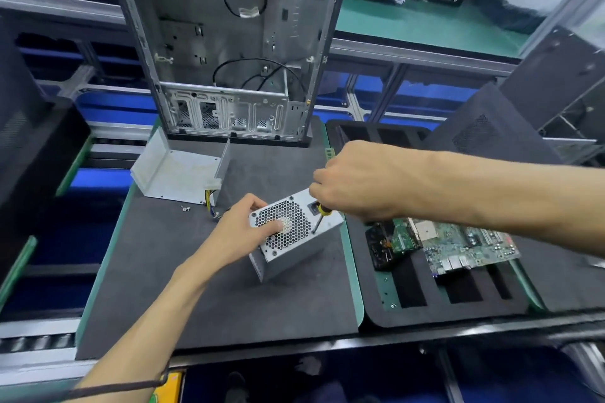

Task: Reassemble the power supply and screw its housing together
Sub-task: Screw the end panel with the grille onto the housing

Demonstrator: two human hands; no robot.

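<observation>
While the power supply (294, 234) stands tilted on the grey mat (203, 288) at centre, the left hand (240, 231) braces its 9 o'clock side, thumb pressed on the fan grille, apparently against torque; the right hand (357, 185), from 2 o'clock, has fingers curled tight round the screwdriver (322, 216), tip at a grille-face screw; loose cover (176, 170) lies at 11 o'clock.

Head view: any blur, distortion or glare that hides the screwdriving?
Head view: wide-angle bending at the edges, upper right corner smeared; centre sharp enough, screwdriver tip on the power supply clearly visible; lighting even, no glare, soft shadows only.
</observation>
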